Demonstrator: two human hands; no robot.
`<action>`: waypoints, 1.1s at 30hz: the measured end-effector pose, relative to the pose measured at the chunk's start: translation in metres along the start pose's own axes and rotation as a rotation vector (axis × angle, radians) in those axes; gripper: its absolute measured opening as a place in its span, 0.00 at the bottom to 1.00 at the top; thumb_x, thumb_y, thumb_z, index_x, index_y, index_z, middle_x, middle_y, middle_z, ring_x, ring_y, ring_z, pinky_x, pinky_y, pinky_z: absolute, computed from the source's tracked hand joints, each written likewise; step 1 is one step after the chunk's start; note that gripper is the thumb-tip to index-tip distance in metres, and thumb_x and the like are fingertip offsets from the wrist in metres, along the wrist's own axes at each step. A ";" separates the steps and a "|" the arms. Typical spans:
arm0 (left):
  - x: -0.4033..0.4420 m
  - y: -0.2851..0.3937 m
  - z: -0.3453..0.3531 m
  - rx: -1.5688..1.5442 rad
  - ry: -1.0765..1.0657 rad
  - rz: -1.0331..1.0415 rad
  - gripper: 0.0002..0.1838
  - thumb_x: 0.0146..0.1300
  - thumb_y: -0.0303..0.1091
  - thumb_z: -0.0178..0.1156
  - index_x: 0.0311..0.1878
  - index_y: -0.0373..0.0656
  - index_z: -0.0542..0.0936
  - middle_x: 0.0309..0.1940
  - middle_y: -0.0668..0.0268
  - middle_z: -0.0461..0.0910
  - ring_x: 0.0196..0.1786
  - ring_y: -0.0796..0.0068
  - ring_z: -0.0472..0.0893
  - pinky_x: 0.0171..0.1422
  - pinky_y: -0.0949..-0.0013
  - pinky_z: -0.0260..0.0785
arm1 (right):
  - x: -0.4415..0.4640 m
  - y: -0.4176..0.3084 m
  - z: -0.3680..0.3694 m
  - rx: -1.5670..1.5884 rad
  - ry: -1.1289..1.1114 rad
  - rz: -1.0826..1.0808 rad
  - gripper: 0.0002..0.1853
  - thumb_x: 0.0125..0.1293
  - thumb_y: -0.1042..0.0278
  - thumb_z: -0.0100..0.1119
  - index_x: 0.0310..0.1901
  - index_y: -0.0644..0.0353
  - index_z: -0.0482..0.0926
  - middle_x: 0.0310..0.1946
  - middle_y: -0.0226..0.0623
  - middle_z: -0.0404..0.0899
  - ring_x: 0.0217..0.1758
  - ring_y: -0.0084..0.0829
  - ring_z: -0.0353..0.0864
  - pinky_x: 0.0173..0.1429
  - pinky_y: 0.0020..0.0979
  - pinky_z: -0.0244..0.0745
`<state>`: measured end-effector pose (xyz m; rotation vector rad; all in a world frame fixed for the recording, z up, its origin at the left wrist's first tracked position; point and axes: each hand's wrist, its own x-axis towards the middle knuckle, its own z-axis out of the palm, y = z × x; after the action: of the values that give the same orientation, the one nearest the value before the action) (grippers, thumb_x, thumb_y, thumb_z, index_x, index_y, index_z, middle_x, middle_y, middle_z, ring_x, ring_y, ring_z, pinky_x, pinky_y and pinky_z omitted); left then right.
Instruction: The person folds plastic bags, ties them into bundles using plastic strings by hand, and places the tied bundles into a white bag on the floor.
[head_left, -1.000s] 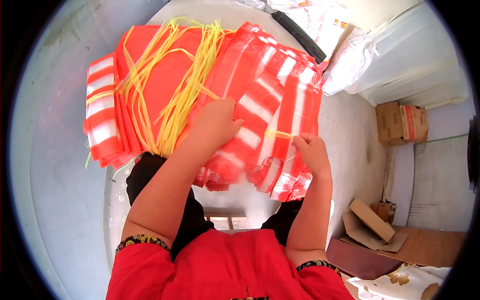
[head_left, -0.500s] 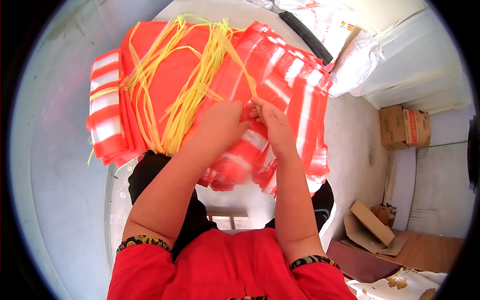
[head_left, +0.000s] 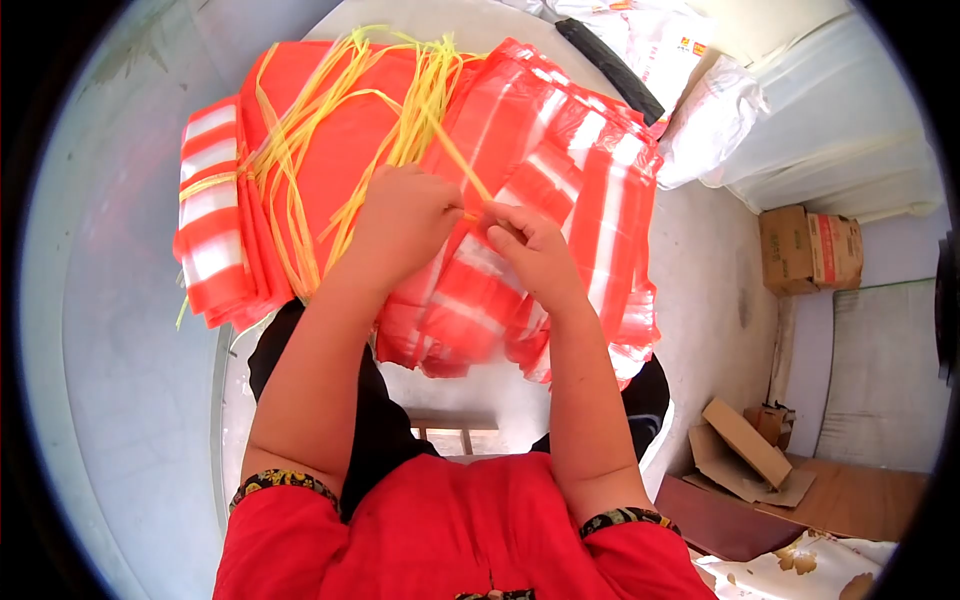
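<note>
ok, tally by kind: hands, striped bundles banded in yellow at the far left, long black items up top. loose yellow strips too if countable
left hand and right hand: 2
banded striped bundle: 1
long black item: 1
Total: 4
loose yellow strips: too tangled to count, left out

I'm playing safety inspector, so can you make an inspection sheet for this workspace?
Surface: pale tabletop, mostly covered.
Job's things: striped plastic pile; loose yellow strips; folded striped bundle, yellow band around it.
Clutter: black roll, white sack beyond the pile.
Hands: right hand pinches a yellow strip; left hand curled beside it, grip hidden.
Cables: nothing sure; thin green line at far right could be a cord.
Surroundings: cardboard box, loose cardboard pieces at right.
</note>
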<state>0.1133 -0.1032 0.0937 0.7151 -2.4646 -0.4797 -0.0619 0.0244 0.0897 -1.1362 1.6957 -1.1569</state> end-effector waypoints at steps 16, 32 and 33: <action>-0.005 0.008 -0.006 -0.714 -0.126 -0.271 0.13 0.66 0.30 0.71 0.52 0.37 0.88 0.40 0.63 0.88 0.42 0.73 0.85 0.50 0.69 0.77 | 0.000 0.011 0.036 0.017 0.110 -0.086 0.11 0.80 0.66 0.57 0.54 0.65 0.81 0.45 0.43 0.87 0.49 0.36 0.87 0.55 0.37 0.80; -0.003 0.006 0.005 -0.406 -0.086 0.023 0.06 0.68 0.31 0.68 0.40 0.37 0.87 0.34 0.55 0.85 0.41 0.52 0.83 0.45 0.56 0.74 | -0.009 -0.005 0.021 -0.848 0.413 -0.644 0.15 0.56 0.85 0.63 0.45 0.61 0.87 0.41 0.42 0.82 0.42 0.45 0.81 0.49 0.43 0.80; -0.003 0.006 0.005 -0.410 -0.091 0.036 0.06 0.68 0.31 0.68 0.40 0.37 0.87 0.34 0.54 0.84 0.42 0.52 0.83 0.46 0.56 0.74 | -0.008 -0.002 0.019 -0.839 0.372 -0.609 0.12 0.59 0.81 0.64 0.44 0.61 0.88 0.40 0.43 0.83 0.43 0.45 0.82 0.49 0.43 0.80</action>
<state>0.1107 -0.0961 0.0913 0.4871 -2.3449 -0.9854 -0.0411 0.0260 0.0872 -2.1701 2.3069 -1.0481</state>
